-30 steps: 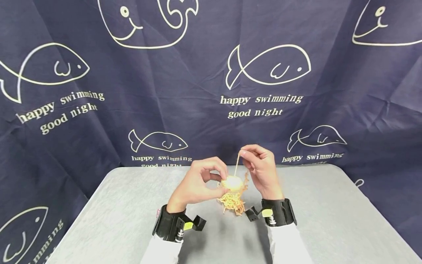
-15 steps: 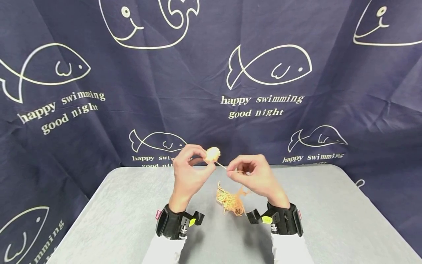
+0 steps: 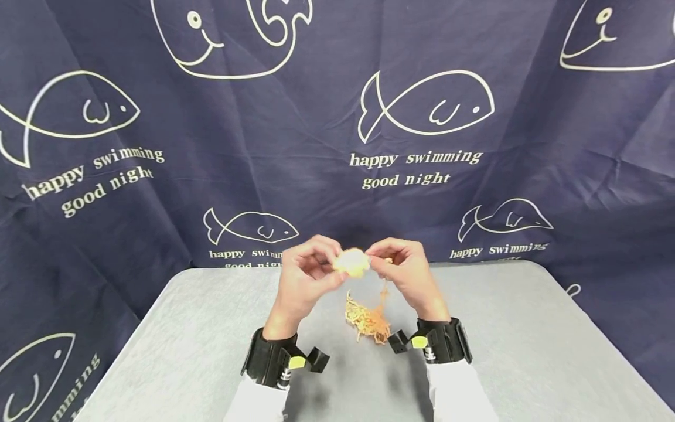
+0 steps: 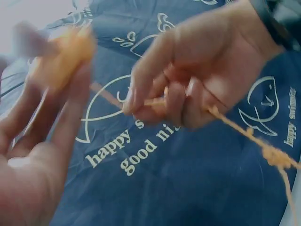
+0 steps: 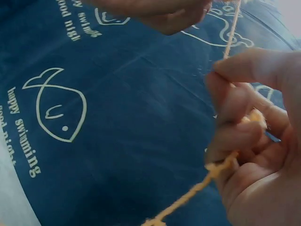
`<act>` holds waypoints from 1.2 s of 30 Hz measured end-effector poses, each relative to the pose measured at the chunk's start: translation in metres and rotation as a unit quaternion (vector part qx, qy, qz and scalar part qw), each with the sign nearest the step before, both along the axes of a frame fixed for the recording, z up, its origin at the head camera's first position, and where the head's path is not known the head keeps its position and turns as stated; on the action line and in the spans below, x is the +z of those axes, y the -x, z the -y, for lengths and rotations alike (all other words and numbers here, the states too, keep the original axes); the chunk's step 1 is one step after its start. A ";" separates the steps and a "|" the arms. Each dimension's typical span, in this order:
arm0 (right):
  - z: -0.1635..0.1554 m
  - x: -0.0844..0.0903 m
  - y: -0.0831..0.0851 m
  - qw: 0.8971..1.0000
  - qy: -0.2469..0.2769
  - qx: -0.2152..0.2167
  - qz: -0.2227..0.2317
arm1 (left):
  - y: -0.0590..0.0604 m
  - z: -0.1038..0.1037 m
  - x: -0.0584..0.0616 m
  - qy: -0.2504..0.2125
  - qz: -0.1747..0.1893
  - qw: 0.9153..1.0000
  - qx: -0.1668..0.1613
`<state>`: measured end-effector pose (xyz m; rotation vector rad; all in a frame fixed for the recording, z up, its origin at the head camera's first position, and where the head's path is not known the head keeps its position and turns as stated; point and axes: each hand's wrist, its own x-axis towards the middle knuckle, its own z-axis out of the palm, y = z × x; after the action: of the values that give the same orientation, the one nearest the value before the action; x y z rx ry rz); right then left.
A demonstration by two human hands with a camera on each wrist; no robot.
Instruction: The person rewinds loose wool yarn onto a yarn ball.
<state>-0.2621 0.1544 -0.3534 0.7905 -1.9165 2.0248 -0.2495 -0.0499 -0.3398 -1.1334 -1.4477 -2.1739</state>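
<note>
Two hands: left (image 3: 300, 281) holds yarn ball (image 3: 351, 262), right (image 3: 408, 272) pinches strand (image 4: 244, 129) (loose tangle (image 3: 367, 319) below).

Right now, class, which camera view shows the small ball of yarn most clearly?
The head view: the yarn ball sits whole and fairly sharp, held by the left hand, with the right hand beside it. The left wrist view shows it only as an orange blur at the fingertips. The right wrist view shows only the strand.

Backdrop cloth (image 3: 337, 146) behind my table: "happy swimming good night" printed in cream under the fish outlines, readable center, left, and partly lower down where the table edge cuts it. Same words show on the cloth in both wrist views. No other txt or nos. readable.
</note>
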 end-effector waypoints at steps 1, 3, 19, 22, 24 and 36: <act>0.003 0.000 0.000 1.000 -0.022 0.005 -0.005 | 0.001 0.000 0.001 -0.034 0.010 0.999 0.031; 0.008 0.001 -0.003 0.997 -0.070 0.016 -0.022 | 0.003 0.000 0.000 -0.071 0.029 0.991 0.113; -0.006 0.015 -0.015 0.996 -0.025 0.001 -0.087 | 0.005 0.011 -0.009 0.429 0.017 0.866 0.258; -0.008 0.012 -0.010 0.998 0.032 0.002 -0.060 | 0.003 0.016 -0.007 0.444 0.026 0.891 0.097; -0.007 0.009 -0.006 0.998 0.059 -0.001 -0.039 | 0.002 0.019 -0.005 0.387 0.025 0.921 -0.029; 0.014 0.009 -0.014 0.985 -0.154 0.014 -0.072 | 0.006 0.004 0.000 -0.072 0.035 0.982 0.169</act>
<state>-0.2480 0.1406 -0.3441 1.0103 -2.1698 1.6540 -0.2557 -0.0543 -0.3396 -0.7101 -1.3699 -2.0543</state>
